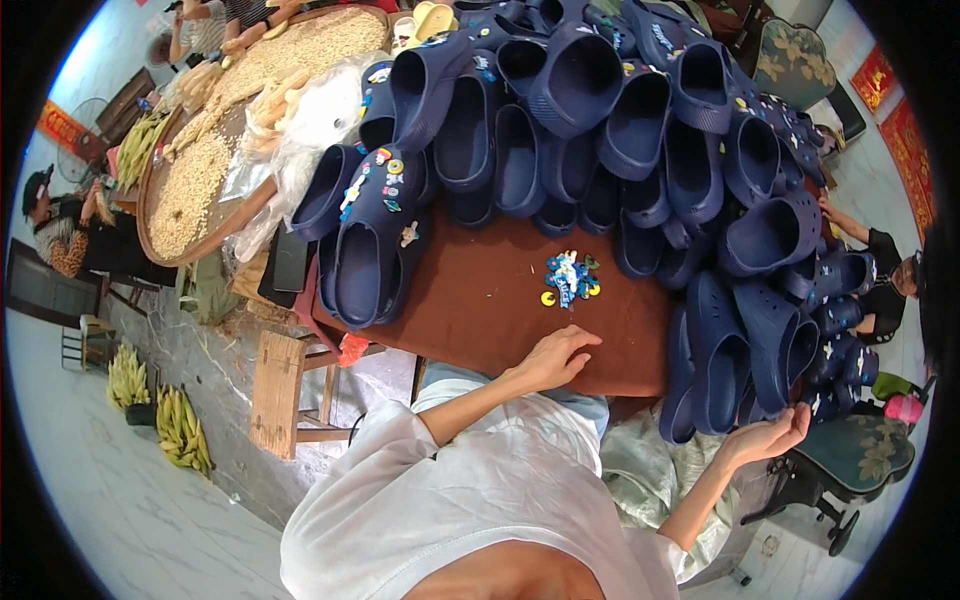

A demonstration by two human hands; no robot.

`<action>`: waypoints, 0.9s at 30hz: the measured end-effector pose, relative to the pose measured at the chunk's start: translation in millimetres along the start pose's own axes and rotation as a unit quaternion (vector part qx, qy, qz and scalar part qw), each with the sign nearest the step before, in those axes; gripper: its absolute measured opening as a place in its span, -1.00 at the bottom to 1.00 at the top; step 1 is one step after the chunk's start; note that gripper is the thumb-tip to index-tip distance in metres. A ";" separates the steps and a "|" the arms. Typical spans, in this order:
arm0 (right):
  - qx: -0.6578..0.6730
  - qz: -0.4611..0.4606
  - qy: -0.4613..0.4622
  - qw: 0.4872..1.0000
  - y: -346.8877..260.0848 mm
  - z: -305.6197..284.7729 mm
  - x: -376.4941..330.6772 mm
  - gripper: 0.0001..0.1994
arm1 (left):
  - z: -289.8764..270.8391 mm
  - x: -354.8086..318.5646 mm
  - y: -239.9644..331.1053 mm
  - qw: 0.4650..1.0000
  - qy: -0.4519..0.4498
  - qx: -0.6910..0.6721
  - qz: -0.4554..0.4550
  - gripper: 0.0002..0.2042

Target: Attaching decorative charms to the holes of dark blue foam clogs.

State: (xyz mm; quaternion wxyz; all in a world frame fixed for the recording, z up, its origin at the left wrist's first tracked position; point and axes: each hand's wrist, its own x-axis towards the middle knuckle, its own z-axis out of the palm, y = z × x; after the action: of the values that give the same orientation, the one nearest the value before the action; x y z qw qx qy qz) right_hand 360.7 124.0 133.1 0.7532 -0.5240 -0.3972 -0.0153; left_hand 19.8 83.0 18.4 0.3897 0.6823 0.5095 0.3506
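Observation:
My left hand (pixel 555 358) hovers at or rests on the near edge of the brown-covered table (pixel 480 320), fingers stretched out, holding nothing I can see. Just beyond it lies a small heap of colourful shoe charms (pixel 570 278), with a yellow round charm (pixel 548 298) at its side. My right hand (pixel 768 440) is off the table's right side, palm turned up and fingers loosely bent with nothing visible in them. Close to its fingertips is the end of a navy clog (pixel 768 345); whether they touch I cannot tell. Another navy clog (pixel 718 350) stands beside that one.
Navy clogs (pixel 580 80) are piled along the table's far side, and a charm-studded clog (pixel 362 265) sits at the left. Left of them are a phone (pixel 290 262), a wooden stool (pixel 277 392) and a round tray (pixel 160 240) of pale kernels. Other people sit left and right.

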 end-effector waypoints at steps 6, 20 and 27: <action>-0.010 0.099 -0.468 0.878 -50.1 83.5 -90.6 -0.88 | -36.5 3.9 -12.5 0.993 0.114 0.008 0.000 -0.69; -0.066 -0.111 -0.619 0.774 26.8 219.2 -215.9 -0.55 | -183.4 145.7 19.0 0.912 0.361 -0.194 0.004 -0.35; -0.101 -0.179 -0.630 0.749 59.0 196.7 -242.6 -0.40 | -217.6 199.9 43.0 0.889 0.379 -0.255 -0.039 -0.25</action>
State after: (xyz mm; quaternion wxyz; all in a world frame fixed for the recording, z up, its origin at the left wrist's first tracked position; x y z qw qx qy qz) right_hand 106.1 212.9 -35.1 0.2577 -0.4068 -0.8645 0.1438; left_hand -105.7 307.0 170.9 0.3407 0.3547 0.5378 0.6847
